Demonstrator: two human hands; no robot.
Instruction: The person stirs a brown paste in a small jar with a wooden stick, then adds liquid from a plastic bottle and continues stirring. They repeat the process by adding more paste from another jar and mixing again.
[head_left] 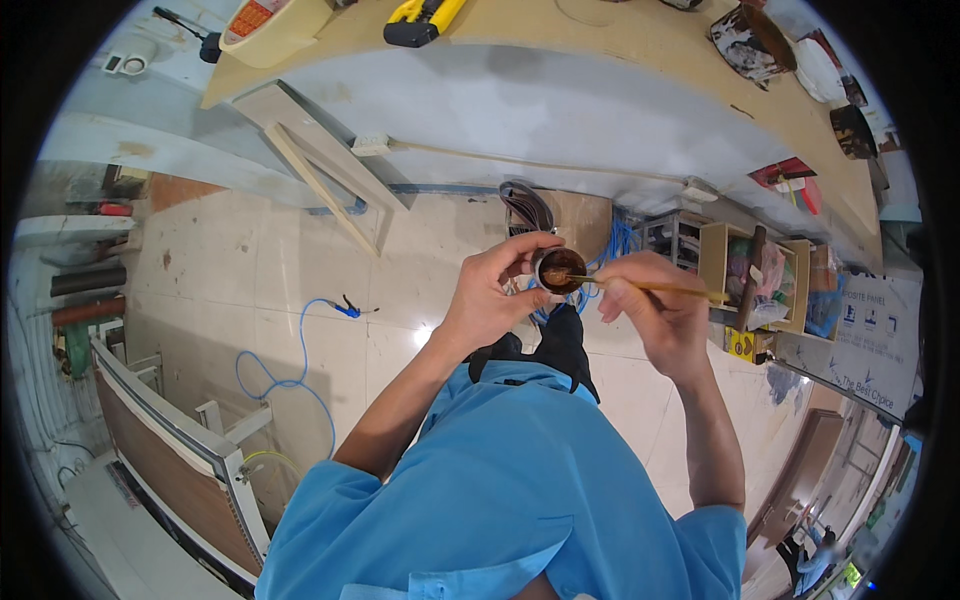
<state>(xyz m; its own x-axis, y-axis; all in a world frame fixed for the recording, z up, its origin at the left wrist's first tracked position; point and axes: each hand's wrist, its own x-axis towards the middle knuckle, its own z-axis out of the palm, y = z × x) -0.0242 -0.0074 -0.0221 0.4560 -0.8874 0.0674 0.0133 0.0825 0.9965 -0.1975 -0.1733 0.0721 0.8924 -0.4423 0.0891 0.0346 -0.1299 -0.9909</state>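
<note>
L hand (pixel 494 292) grips sm. cup (pixel 563 254) w/ brown stuff (pixel 557 274), R hand (pixel 658 308) holds thin stick (pixel 688 291) in it.

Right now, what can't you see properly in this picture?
All in the head view:
Cup: the left hand hides part of its outside.
Stick: the right hand covers part.
Yellow tool: the top edge cuts it off.
Clutter, lower right: too small to tell.

Near the middle of the frame, we see a cup (pixel 563 256) with a reddish-brown inside, a yellowish-brown stick (pixel 690 291) and, lower down, a plain bright blue shirt (pixel 500 460). At the top we find a yellow-and-black tool (pixel 420 22) and a tan table (pixel 560 30); at left, a blue hose (pixel 290 383) and dark-spotted beige floor tiles (pixel 210 270).
</note>
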